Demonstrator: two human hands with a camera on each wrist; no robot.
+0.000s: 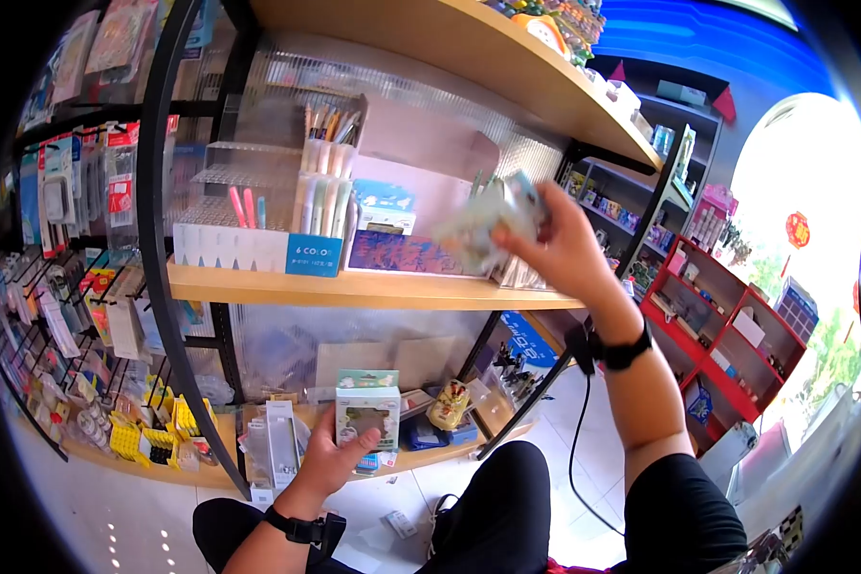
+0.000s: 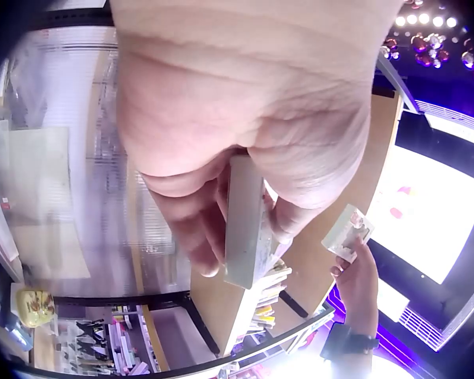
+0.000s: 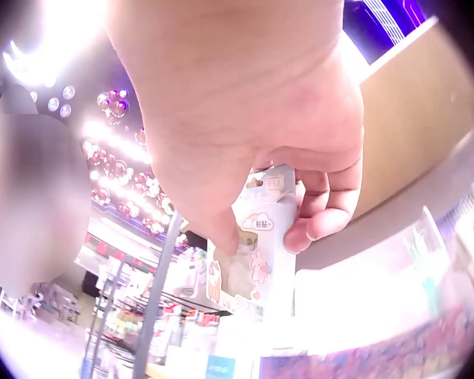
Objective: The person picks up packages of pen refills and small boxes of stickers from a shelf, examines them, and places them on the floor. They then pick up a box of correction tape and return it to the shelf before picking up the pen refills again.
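Note:
In the head view my left hand [image 1: 330, 454] grips a small green-and-white box [image 1: 367, 413] with a dark window, upright in front of the lower shelf. My right hand [image 1: 569, 251] holds a pale box [image 1: 493, 225], blurred, in front of the upper shelf's right part. The left wrist view shows the left hand [image 2: 245, 118] pinching its box [image 2: 246, 225] edge-on between thumb and fingers. In the right wrist view the right hand [image 3: 253, 118] grips a white box [image 3: 272, 245] with a rabbit drawing and a hang tab.
The upper shelf [image 1: 392, 291] bears pen holders, a 6-colour pen box [image 1: 313, 254] and a patterned blue box. A yellow pouch [image 1: 449, 406] lies on the lower shelf. A black upright [image 1: 153, 191] stands left; a cable [image 1: 574, 450] hangs beside the right forearm.

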